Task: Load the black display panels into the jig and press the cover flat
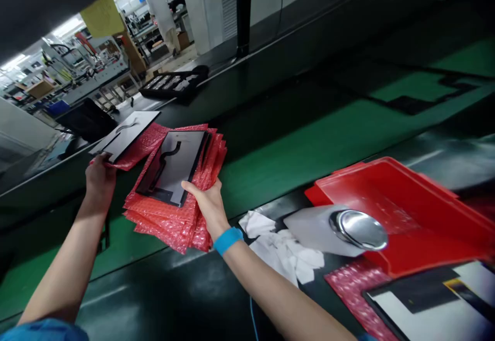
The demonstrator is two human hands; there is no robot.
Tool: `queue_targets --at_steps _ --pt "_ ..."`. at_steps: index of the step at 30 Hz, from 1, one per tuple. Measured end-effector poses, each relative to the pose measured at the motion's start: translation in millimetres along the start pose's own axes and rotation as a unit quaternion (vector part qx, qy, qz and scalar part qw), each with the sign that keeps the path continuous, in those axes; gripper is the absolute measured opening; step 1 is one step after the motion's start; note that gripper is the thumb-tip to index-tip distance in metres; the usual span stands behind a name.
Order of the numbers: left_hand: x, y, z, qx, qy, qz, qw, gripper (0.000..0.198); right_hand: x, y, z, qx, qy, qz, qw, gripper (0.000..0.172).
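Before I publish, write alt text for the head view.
A person's left hand holds a thin panel by its edge; the right hand clasps a red bubble-wrap stack topped by a second panel. Nearby are a bottle, crumpled white sheets and a red bin.

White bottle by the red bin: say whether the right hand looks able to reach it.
Probably yes: the bottle stands nearby, with only crumpled white wipes between, though the right hand must likely first let go of the red bubble-wrap stack.
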State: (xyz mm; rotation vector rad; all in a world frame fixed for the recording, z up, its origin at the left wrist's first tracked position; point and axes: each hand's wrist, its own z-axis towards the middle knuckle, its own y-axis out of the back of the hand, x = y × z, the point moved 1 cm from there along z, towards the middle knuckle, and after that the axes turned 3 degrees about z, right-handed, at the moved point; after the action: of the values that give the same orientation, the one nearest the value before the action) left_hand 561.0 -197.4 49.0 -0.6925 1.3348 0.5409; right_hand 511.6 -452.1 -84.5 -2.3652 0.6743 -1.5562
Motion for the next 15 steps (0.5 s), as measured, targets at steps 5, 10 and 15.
queue_targets --at_steps 5,10,15 --pt "-12.5 15.0 -98.2 -0.009 0.055 -0.102 0.993 0.015 2.7 -11.9 -14.3 0.024 -0.003 0.033 0.999 0.096" --pt "-4.1 18.2 -177.7 0.032 0.131 -0.133 0.982 0.014 4.0 -22.5 -27.8 0.042 -0.015 0.060 0.997 0.097" --pt "-29.8 10.0 -182.7 0.062 0.130 -0.149 0.978 0.017 -4.0 -33.2 -35.5 0.057 -0.019 0.078 0.995 0.099"
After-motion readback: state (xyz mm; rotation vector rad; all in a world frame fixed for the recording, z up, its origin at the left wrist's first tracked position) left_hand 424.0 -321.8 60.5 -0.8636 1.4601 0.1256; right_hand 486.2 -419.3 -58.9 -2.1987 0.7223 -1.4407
